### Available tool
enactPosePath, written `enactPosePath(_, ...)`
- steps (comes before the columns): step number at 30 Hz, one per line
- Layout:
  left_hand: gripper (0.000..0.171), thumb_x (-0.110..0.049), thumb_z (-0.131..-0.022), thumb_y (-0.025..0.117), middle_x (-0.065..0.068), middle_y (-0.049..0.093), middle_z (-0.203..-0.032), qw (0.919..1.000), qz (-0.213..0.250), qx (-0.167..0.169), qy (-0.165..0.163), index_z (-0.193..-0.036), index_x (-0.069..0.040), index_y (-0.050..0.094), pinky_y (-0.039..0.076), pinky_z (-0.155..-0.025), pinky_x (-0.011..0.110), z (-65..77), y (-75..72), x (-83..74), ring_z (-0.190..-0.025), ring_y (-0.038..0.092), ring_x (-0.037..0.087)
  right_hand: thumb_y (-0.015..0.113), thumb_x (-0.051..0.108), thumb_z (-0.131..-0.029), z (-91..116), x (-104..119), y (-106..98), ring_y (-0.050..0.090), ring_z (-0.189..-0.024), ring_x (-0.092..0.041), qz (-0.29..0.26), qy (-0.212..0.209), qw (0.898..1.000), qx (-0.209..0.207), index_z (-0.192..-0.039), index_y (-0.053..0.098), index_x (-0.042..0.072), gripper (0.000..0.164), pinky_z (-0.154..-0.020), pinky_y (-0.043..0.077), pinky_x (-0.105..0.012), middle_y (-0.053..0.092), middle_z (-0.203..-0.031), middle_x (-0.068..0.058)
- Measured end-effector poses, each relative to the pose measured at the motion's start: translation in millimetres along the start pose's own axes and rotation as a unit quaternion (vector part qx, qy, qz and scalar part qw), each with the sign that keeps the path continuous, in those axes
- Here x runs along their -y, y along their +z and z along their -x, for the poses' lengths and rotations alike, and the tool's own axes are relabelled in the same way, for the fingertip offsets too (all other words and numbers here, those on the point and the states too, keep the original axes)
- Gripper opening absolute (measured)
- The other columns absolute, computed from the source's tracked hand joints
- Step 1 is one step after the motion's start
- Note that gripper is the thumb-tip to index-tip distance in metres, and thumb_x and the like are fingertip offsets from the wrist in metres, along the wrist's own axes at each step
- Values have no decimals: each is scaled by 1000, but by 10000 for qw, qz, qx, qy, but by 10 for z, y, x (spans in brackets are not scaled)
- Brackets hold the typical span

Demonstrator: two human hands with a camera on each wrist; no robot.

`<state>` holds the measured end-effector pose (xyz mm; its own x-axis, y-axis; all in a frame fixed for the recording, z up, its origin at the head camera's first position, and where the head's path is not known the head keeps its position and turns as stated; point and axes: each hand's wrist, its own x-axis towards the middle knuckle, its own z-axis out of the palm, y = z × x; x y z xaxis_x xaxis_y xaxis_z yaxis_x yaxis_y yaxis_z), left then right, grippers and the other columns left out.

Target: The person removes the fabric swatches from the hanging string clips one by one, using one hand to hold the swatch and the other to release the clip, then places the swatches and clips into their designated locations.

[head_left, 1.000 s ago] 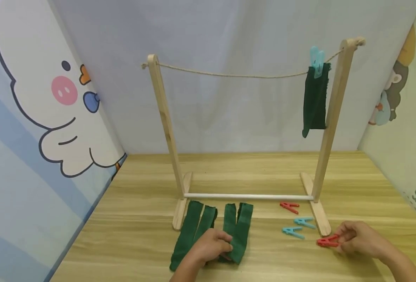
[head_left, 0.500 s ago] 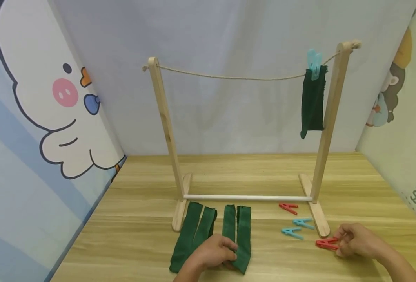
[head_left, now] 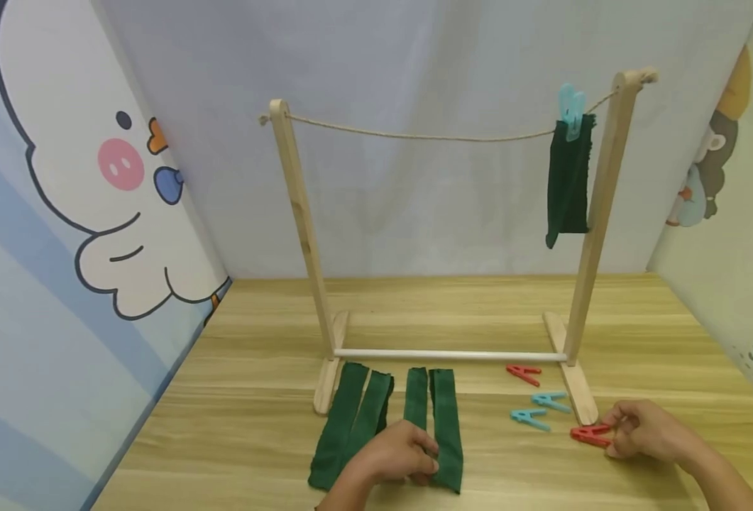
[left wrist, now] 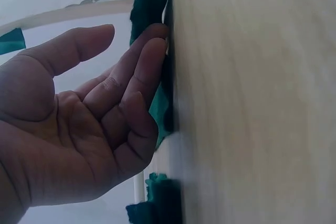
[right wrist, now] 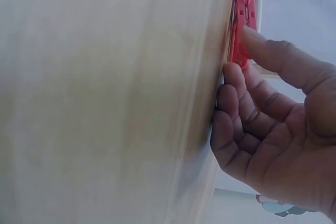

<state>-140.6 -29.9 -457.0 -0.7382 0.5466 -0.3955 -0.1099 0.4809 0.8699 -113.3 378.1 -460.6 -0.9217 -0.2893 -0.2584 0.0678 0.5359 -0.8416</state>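
Note:
In the head view my left hand [head_left: 397, 454] reaches over the right-hand pair of green cloth strips [head_left: 448, 433], covering part of them. Its fingertips touch the green fabric [left wrist: 149, 3] in the left wrist view, while the thumb stands well apart. Another pair of green strips [head_left: 344, 419] lies flat just to the left. At the right, my right hand [head_left: 647, 431] pinches one red clothespin [head_left: 585, 435] by its handle end, low at the tabletop. Thumb and fingers meet on the red clothespin [right wrist: 244, 22] in the right wrist view, with the other fingers curled below.
Two light blue clothespins [head_left: 529, 418] and a second red clothespin [head_left: 524, 373] lie left of my right hand. Behind them stands a wooden drying rack [head_left: 303, 231] with a rope line [head_left: 408, 135]. A blue clothespin [head_left: 571, 112] holds a green cloth [head_left: 568, 188] at the line's right end.
My left hand has shifted slightly right, and the rightmost green strip has swung outward, now lying straighter and apart from its neighbour. My right hand keeps its pinch with little movement.

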Motion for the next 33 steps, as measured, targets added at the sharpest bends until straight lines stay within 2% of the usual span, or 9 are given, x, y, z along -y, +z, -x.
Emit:
enactPosePath(5, 19, -4, -81, 65, 8, 68, -78, 9997, 187, -138, 102, -99, -1, 69, 49, -62, 35, 64, -70, 29, -68, 64, 23, 74, 4, -75, 8, 7, 1, 51, -67, -16, 74, -90, 9999, -56, -96, 56, -11, 32, -59, 45, -27, 55, -77, -8)
enactPosePath(10, 23, -7, -82, 66, 8, 68, -79, 9983, 435, -42, 386, -105, -2, 66, 43, -57, 30, 116, -167, 48, -70, 61, 19, 71, 6, -79, 39, -10, -24, 56, -72, -19, 32, -121, 9999, -79, -101, 54, -14, 34, -62, 48, -28, 59, -82, -10)
enactPosePath(13, 26, -7, -84, 63, 9, 68, -83, 9966, 536, 106, 624, -110, 1, 63, 46, -62, 33, 108, -214, 37, -75, 62, 21, 65, 0, -81, 45, 13, -58, 60, -72, -21, -44, -263, 9996, -54, -103, 51, -18, 32, -64, 50, -29, 61, -84, -12)
enactPosePath(16, 29, -6, -87, 60, 10, 68, -86, 9944, 633, 247, 814, -114, 4, 60, 49, -72, 36, 90, -241, 11, -81, 62, 23, 60, -4, -83, 53, 64, -103, 63, -74, -22, -107, -334, 9994, -56, -105, 47, -22, 31, -65, 51, -29, 62, -85, -14)
enactPosePath(20, 28, -7, -88, 60, 9, 67, -85, 9927, 652, 285, 976, -115, 4, 60, 49, -74, 38, 65, -240, -58, -82, 62, 22, 61, 3, -87, 91, 151, -152, 61, -75, -19, 129, -334, 9990, -281, -108, 47, -20, 34, -65, 50, -29, 61, -86, -12)
enactPosePath(27, 28, -10, -89, 62, 6, 66, -89, 9901, 620, 259, 1233, -115, 1, 60, 49, -77, 40, -28, -227, -226, -84, 62, 21, 61, 7, -89, 122, 324, -247, 62, -76, -18, 374, -649, 9956, -556, -112, 47, -19, 37, -66, 51, -28, 62, -88, -13)
enactPosePath(33, 25, -9, -88, 64, 6, 62, -98, 9887, 407, 56, 1443, -114, -7, 62, 48, -75, 40, -96, -200, -358, -86, 57, 17, 62, 10, -90, 125, 516, -323, 61, -79, -15, 575, -766, 9918, -842, -115, 49, -15, 38, -67, 51, -28, 60, -90, -10)
